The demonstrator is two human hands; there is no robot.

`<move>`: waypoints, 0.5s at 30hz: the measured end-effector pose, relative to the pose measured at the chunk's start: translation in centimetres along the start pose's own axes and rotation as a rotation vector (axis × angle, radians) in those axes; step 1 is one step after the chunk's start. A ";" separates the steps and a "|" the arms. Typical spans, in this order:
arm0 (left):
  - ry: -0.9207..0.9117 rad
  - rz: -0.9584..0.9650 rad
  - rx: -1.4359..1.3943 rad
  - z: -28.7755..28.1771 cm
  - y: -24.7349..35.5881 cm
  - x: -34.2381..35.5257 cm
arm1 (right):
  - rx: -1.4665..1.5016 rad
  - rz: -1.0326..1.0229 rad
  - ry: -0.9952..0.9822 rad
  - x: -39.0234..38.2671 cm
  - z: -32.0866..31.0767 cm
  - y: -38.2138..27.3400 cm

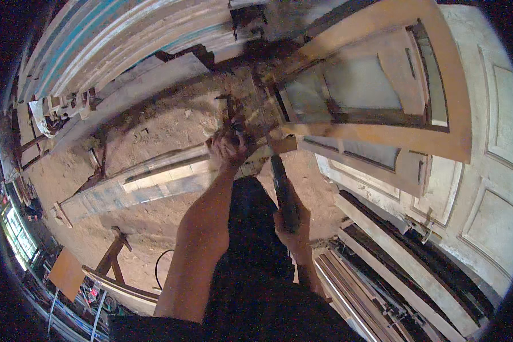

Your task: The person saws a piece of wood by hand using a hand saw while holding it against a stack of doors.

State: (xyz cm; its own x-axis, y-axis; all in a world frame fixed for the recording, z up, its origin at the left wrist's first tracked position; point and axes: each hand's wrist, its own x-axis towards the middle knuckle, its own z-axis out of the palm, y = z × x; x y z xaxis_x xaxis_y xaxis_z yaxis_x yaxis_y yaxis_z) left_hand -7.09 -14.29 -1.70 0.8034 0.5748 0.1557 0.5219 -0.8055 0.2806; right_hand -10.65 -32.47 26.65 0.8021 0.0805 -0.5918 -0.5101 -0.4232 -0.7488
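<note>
My left hand [228, 147] is closed over a wooden board [288, 145] on the bench, its fingers bent and slightly blurred. Just beyond those knuckles stands a dark clamp-like metal piece [229, 105]. My right hand [293, 219] grips a long, dark handsaw [280, 176], seen nearly edge-on. The saw points away from me and crosses the board to the right of my left hand; whether its teeth are in the wood is too blurred to tell. A pale wooden strip [165, 175] lies along the worn bench plank [114, 194] to the left.
At the right, an orange-brown wooden frame with glass [461, 114] leans in front of a white panelled door [499, 142]. Long timber pieces [404, 256] lie at the lower right. Stacked boards [125, 40] fill the upper left, above sandy ground [148, 137].
</note>
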 end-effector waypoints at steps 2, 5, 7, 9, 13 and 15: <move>-0.279 -0.038 -0.061 -1.6 0.8 2.2 | -0.090 0.087 -0.047 -2.5 -1.4 -0.7; 0.029 0.057 -0.220 -0.5 -0.9 0.3 | -0.172 0.138 -0.067 -7.6 -3.6 -2.3; -0.111 0.029 -0.209 -2.2 1.4 1.1 | -0.186 0.081 0.000 -9.1 -4.1 -2.2; -0.219 -0.009 -0.158 -4.4 2.2 2.6 | -0.162 -0.126 0.048 -7.6 -3.1 0.1; -0.256 0.007 -0.114 -3.6 1.5 2.2 | 0.001 -0.061 -0.023 1.0 -0.5 0.9; -0.348 -0.032 -0.146 -5.5 2.6 3.0 | -0.029 -0.015 -0.018 -0.1 -0.4 0.1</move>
State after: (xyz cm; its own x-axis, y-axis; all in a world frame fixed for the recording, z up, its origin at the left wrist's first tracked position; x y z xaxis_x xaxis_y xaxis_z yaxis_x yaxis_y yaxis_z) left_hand -4.90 -13.90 4.75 0.8496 0.4959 -0.1797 0.5225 -0.7445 0.4157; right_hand -10.70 -32.87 26.72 0.8038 0.1028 -0.5860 -0.4885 -0.4482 -0.7487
